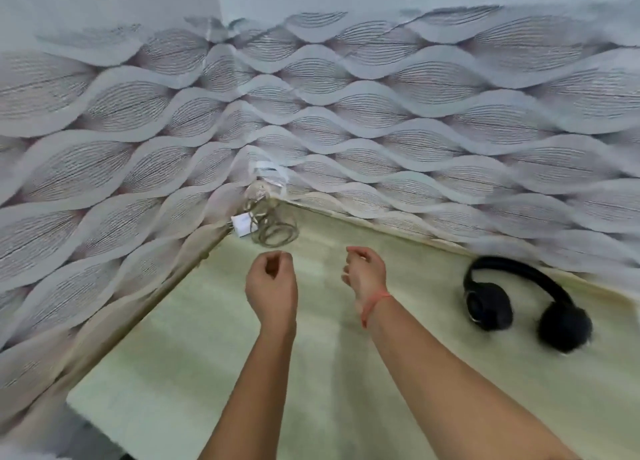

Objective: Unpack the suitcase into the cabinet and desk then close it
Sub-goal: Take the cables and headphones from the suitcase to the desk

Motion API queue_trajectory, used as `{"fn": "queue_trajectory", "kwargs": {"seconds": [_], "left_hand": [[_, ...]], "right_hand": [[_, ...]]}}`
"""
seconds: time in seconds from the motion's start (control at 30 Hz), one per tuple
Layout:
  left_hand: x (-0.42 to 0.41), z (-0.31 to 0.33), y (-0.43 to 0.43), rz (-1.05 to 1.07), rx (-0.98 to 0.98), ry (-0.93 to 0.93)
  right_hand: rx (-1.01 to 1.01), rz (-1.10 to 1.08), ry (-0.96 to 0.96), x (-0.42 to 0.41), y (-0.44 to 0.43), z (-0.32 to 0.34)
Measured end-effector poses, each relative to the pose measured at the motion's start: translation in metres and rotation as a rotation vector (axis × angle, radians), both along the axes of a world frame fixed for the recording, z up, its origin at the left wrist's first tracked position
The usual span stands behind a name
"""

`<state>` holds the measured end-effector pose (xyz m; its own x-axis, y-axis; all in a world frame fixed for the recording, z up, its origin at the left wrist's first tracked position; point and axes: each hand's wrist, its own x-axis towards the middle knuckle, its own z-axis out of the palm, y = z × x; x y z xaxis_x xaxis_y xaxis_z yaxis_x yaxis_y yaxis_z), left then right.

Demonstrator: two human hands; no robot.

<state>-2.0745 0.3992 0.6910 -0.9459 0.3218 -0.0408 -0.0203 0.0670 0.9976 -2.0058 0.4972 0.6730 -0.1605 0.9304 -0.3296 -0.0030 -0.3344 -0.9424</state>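
A pale green-yellow desk (pixel 194 338) fills the lower view, set into a corner of patterned walls. In that corner lies a white charger plug with a coiled cable (pixel 266 227). Black over-ear headphones (pixel 526 303) lie on the desk at the right, close to the wall. My left hand (pixel 272 283) hovers over the desk just in front of the cable, fingers loosely curled and holding nothing. My right hand (pixel 365 272), with a red string on its wrist, hangs beside it, fingers also loosely curled and empty. The suitcase and cabinet are out of view.
Wave-patterned wallpaper (pixel 311 120) covers both walls that meet behind the desk. The desk's left front edge (pixel 72 397) drops off to a dark floor at the lower left.
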Motion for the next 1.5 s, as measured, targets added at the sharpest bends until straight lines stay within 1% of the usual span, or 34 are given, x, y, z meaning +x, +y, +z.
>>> {"fn": "queue_trajectory", "kwargs": {"seconds": [0.13,0.3,0.4,0.5,0.57,0.67,0.77,0.93,1.0,1.03,1.1,1.17,1.3,1.37,1.43,1.5], "left_hand": [[0.079,0.022,-0.010,-0.062,0.052,-0.035],[0.211,0.045,-0.010,-0.221,0.086,-0.079],[0.308,0.046,-0.019,-0.367,0.081,-0.091],[0.425,0.046,-0.033,-0.542,0.086,-0.153],[0.499,0.053,-0.039,-0.640,0.097,-0.170],[0.633,0.060,-0.064,-0.842,0.101,-0.234],[0.746,0.061,-0.099,-1.035,0.090,-0.271],[0.907,0.059,-0.149,-1.352,0.032,-0.274],[0.957,0.050,-0.167,-1.473,0.000,-0.258],[0.995,0.042,-0.181,-1.565,-0.038,-0.253],[1.034,0.030,-0.196,-1.648,-0.081,-0.242],[1.091,0.015,-0.217,-1.784,-0.151,-0.226],[1.196,-0.016,-0.239,-1.993,-0.273,-0.160],[1.250,-0.030,-0.244,-2.110,-0.343,-0.097],[1.297,-0.039,-0.248,-2.194,-0.406,-0.041],[1.343,-0.046,-0.255,-2.247,-0.456,-0.009]], "right_hand": [[-0.038,-0.040,0.123,0.086,-0.022,0.036],[0.083,-0.177,0.110,0.225,-0.039,0.072],[0.120,-0.278,0.116,0.332,-0.065,0.082],[0.103,-0.462,0.172,0.463,-0.094,0.085],[0.107,-0.553,0.176,0.543,-0.110,0.093],[0.163,-0.726,0.085,0.680,-0.154,0.094],[0.189,-0.878,0.023,0.793,-0.213,0.097],[0.174,-1.209,0.051,0.946,-0.304,0.093],[0.145,-1.327,0.063,0.991,-0.334,0.084],[0.135,-1.414,0.066,1.023,-0.356,0.077],[0.094,-1.493,0.072,1.056,-0.378,0.065],[0.058,-1.608,0.067,1.104,-0.406,0.049],[-0.017,-1.751,0.047,1.194,-0.439,0.023],[-0.083,-1.842,0.101,1.236,-0.453,0.008],[-0.150,-1.892,0.130,1.273,-0.470,-0.001],[-0.196,-1.939,0.117,1.312,-0.489,-0.013]]}}
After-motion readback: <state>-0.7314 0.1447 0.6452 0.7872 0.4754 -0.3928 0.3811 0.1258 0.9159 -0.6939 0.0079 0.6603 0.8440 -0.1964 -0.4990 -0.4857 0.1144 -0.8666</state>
